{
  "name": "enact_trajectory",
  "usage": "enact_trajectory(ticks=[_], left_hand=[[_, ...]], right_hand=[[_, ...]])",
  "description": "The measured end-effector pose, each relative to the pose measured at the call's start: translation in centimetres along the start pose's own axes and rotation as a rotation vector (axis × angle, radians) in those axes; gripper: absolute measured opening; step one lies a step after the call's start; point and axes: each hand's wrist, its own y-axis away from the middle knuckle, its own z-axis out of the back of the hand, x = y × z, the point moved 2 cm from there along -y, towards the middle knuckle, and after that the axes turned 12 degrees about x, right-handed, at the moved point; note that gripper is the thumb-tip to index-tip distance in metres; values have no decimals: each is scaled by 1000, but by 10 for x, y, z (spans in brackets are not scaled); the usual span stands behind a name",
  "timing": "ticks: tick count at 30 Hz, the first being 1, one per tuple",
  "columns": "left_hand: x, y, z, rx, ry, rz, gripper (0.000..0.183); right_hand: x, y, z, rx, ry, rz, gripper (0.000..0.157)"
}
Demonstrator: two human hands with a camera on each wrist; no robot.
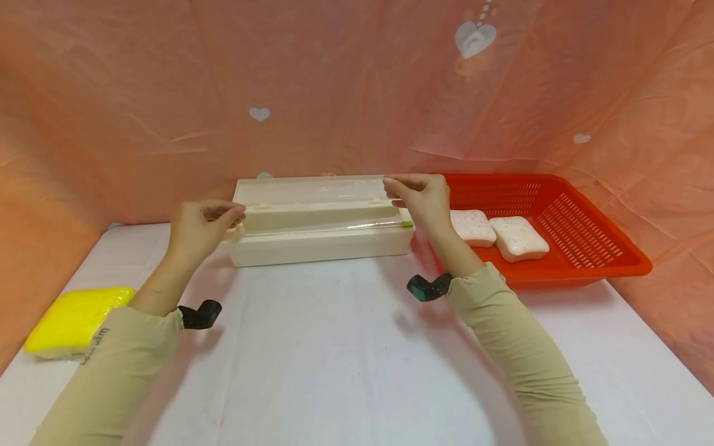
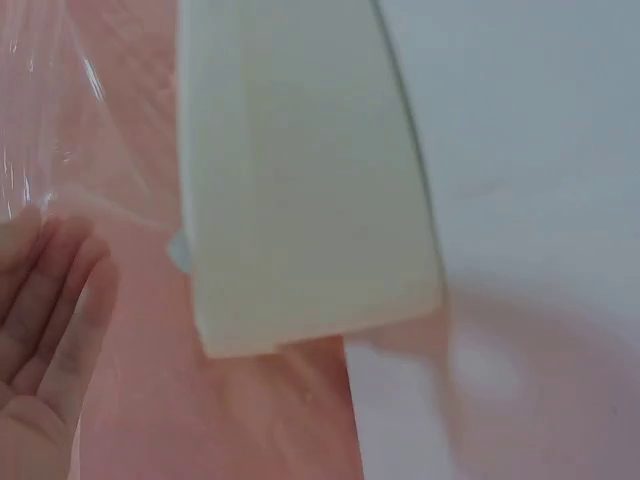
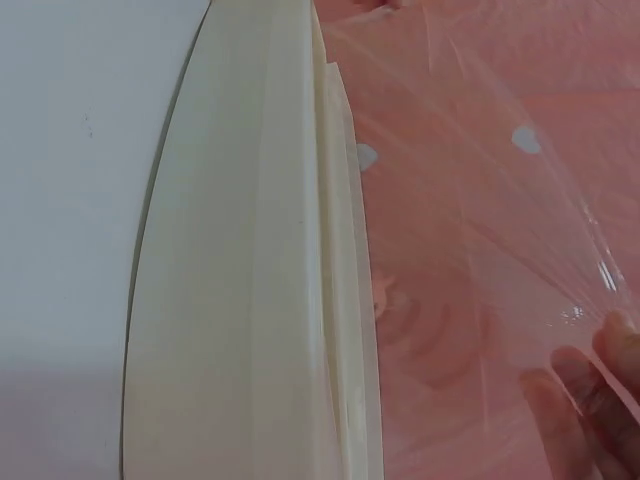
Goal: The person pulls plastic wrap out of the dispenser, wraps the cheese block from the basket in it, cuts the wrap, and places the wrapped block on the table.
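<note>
Box (image 1: 320, 249), basket (image 1: 563, 276), pack (image 1: 78, 317) on table (image 1: 312, 365) (white).

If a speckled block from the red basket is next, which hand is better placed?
Probably the right hand: it is near the red basket and its speckled blocks, while the left hand is at the white box's left end. Both seem to pinch clear film, so it would release first.

A draped nook, its wider room impossible to tell: salmon sheeting (image 1: 334, 80) printed with pale hearts (image 1: 475, 39) hangs behind the far edge of a white-topped table (image 1: 312, 347) and wraps round past its left and right edges.
</note>
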Motion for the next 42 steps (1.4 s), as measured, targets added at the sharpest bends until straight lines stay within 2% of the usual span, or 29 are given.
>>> enact_trajectory(ticks=[3, 5, 7, 11, 16, 21, 24, 28, 36, 42], left_hand=[[-5, -3, 4, -39, 217, 25, 19], [-9, -4, 7, -60, 353, 22, 11], [-13, -6, 9, -87, 474, 16, 11], [-22, -8, 11, -136, 593, 3, 19], [-32, -10, 10, -174, 607, -22, 19], [-41, -11, 7, -159, 643, -125, 16], [-45, -13, 6, -177, 635, -180, 15], [-51, -15, 7, -219, 637, -210, 16], [-61, -13, 11, -317, 622, -250, 18], [-68, -13, 16, -322, 722, -325, 14]], right_hand=[[0, 0, 1, 1, -9, 4, 28], [1, -1, 1, -2, -11, 13, 28], [3, -1, 2, -7, -30, 29, 28], [6, -3, 4, -15, -79, 54, 28], [8, -3, 7, -12, -115, 94, 27], [9, -2, 10, -24, -119, 157, 25], [10, -2, 12, -40, -131, 195, 25], [13, -1, 14, -66, -150, 255, 24], [19, 0, 15, -63, -309, 337, 24], [30, 2, 15, -46, -394, 414, 17]])
